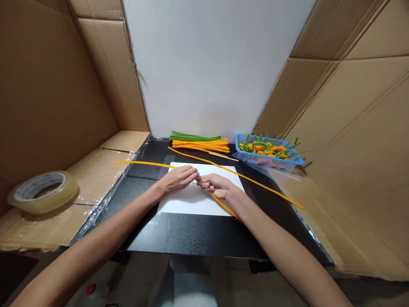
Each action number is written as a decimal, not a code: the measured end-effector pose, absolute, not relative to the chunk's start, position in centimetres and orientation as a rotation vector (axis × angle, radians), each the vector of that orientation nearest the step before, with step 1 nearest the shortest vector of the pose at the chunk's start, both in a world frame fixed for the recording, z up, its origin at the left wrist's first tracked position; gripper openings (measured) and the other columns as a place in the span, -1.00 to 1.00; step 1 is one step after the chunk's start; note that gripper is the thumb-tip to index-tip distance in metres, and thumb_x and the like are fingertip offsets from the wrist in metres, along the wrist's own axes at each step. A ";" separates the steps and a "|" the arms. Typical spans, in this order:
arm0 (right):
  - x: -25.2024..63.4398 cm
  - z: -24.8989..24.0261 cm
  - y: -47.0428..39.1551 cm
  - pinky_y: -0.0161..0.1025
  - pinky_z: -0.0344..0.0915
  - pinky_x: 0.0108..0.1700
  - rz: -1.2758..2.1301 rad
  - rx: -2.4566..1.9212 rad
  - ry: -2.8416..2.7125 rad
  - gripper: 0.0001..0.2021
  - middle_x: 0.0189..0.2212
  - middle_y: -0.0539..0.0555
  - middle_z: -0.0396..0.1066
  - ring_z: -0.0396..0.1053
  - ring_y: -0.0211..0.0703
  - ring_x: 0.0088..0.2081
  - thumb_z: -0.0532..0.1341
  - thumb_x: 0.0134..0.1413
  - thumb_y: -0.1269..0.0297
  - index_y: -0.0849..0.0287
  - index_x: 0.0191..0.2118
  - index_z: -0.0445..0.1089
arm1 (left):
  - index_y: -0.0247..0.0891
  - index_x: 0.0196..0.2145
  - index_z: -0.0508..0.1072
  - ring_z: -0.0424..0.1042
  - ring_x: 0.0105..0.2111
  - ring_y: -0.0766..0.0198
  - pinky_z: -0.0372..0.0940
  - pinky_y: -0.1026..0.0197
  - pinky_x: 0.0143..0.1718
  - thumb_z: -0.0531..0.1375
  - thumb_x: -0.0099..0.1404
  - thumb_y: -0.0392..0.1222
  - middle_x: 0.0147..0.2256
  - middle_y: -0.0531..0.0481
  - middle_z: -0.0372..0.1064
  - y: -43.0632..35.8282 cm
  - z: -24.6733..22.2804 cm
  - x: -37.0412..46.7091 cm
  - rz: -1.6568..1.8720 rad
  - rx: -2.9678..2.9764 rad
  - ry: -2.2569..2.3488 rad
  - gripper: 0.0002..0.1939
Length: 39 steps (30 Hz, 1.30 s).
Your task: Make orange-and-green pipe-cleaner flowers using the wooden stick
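Note:
Over a white sheet of paper, my left hand and my right hand meet at the fingertips. Both are closed in a pinch on an orange pipe cleaner. One length of it sticks out to the left past my left hand; an orange length also runs from under my right hand toward the front of the paper. My fingers hide the part between them. Behind my hands, another orange pipe cleaner lies slanting across the paper and the black table.
At the back lie bundles of green pipe cleaners and orange pipe cleaners, with a thin pale stick beside them. A blue basket holds small orange and green pieces. A tape roll rests on cardboard at left. Cardboard walls flank the table.

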State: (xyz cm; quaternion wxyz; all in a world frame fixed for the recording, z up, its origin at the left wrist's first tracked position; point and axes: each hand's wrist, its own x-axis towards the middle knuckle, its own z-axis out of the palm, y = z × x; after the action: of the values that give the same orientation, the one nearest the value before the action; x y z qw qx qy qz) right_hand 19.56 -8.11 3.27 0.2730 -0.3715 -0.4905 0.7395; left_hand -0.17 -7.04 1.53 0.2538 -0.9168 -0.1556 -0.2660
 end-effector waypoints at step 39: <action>23.0 2.7 -6.4 -0.18 0.27 -0.20 -0.089 -2.011 -2.103 -0.77 -0.16 0.22 0.51 0.48 0.01 -0.17 0.03 0.34 0.35 0.23 -0.10 0.42 | -0.34 0.15 0.31 0.25 0.16 -0.13 0.12 -0.11 0.17 0.10 0.34 -0.17 0.10 -0.30 0.36 -4.7 0.1 -2.5 -0.946 -2.245 -1.467 -0.54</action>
State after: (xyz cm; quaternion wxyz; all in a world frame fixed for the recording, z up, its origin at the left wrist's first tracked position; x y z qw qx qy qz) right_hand 23.02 -6.38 2.73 0.1149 -0.6862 -0.7177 -0.0303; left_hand -2.54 -4.71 0.07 0.1481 -0.7807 -0.5101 -0.3291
